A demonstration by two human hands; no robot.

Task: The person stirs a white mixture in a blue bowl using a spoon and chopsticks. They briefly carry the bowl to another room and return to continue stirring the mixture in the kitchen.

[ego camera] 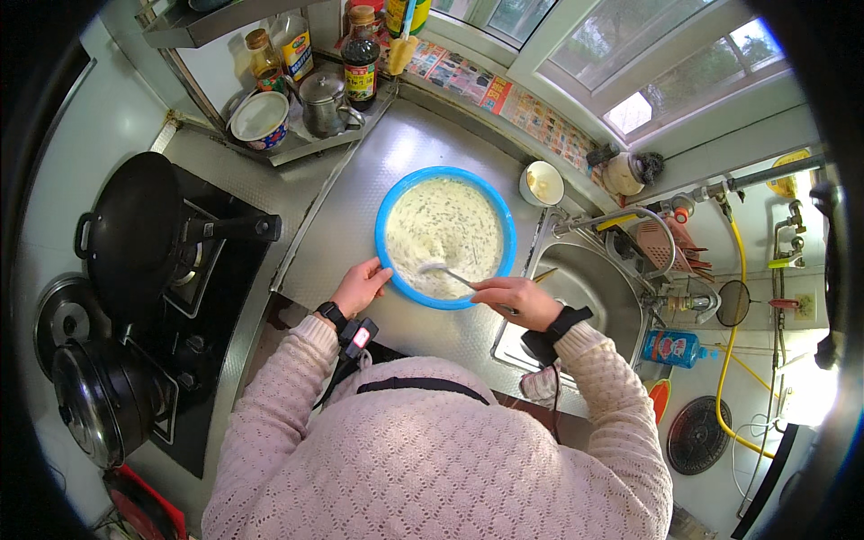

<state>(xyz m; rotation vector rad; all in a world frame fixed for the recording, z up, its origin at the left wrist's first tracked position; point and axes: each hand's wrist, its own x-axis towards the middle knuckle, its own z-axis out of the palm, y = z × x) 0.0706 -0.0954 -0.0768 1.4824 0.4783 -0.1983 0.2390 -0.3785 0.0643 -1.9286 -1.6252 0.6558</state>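
A blue plastic basin point(507, 209) stands on the metal countertop point(337, 223), holding a pale batter point(442, 216) flecked with dark green bits. My left hand point(361, 287) grips the basin's lower left rim, thumb at the edge. In my right hand point(516, 302) is the handle of a metal spoon point(453, 275), whose bowl is partly sunk in the batter near the basin's lower side. The batter's surface is swirled around the spoon. A small white bowl point(542, 183) with some residue inside is to the right of the basin.
On the left, a black wok point(135, 229) and a lidded pot point(101, 398) stand on the gas stove point(223, 270). A steel sink point(594, 290) with a faucet lies at the right. Sauce bottles point(360, 64) and a metal pitcher point(324, 104) fill the corner shelf at the upper left.
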